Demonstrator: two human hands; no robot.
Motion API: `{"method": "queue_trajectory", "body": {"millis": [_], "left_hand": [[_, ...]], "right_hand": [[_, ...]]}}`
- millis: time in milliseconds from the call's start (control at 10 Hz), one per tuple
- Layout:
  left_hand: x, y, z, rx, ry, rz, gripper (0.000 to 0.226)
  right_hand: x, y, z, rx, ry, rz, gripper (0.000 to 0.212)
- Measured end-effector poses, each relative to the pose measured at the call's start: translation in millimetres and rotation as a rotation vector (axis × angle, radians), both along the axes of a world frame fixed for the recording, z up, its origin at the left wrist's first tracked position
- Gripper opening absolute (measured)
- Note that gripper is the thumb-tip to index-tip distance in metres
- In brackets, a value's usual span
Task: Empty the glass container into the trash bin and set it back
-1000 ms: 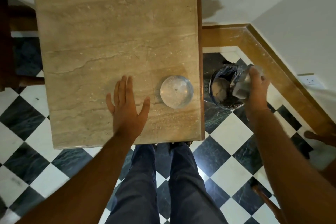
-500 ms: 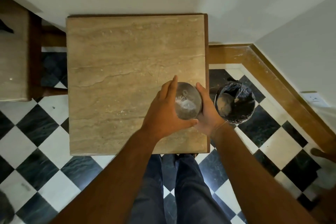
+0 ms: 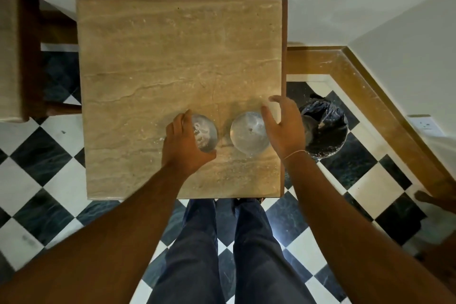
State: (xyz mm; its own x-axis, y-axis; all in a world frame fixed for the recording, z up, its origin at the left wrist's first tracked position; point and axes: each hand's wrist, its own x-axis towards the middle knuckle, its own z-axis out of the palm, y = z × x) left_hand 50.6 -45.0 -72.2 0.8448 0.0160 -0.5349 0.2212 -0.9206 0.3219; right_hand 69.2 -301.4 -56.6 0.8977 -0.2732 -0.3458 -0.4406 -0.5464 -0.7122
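Note:
The glass container [image 3: 206, 132] stands on the marble table [image 3: 172, 57] near its front edge, with white residue smeared inside. My left hand [image 3: 181, 148] is wrapped around its left and near side. To its right lies a round clear glass piece like a lid [image 3: 248, 134], flat on the table. My right hand [image 3: 283, 128] hovers at this piece's right rim with fingers spread and holds nothing. The trash bin [image 3: 341, 128], lined with a black bag, sits on the floor just past the table's right edge, partly hidden by my right hand.
A second stone-topped table [image 3: 9, 57] stands to the left. White walls meet in a corner behind the bin, with a wooden skirting [image 3: 385, 111] and a wall socket [image 3: 423, 126]. My legs are under the table's front edge. Someone's foot [image 3: 431, 198] shows at the right.
My right hand brought the container back from over the bin to the table. My left hand took hold of it and moved it left of the lid; my right hand let go.

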Motion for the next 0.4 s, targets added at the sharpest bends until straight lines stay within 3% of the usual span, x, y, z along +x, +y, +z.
{"method": "queue_trajectory", "body": {"millis": [200, 400], "left_hand": [[0, -4, -6, 0.049, -0.033, -0.072, 0.137], [-5, 4, 8, 0.042, -0.142, -0.205, 0.126]], "right_hand": [[-1, 3, -25, -0.231, -0.020, 0.129, 0.063], [8, 8, -19, -0.309, 0.024, 0.217, 0.072]]}}
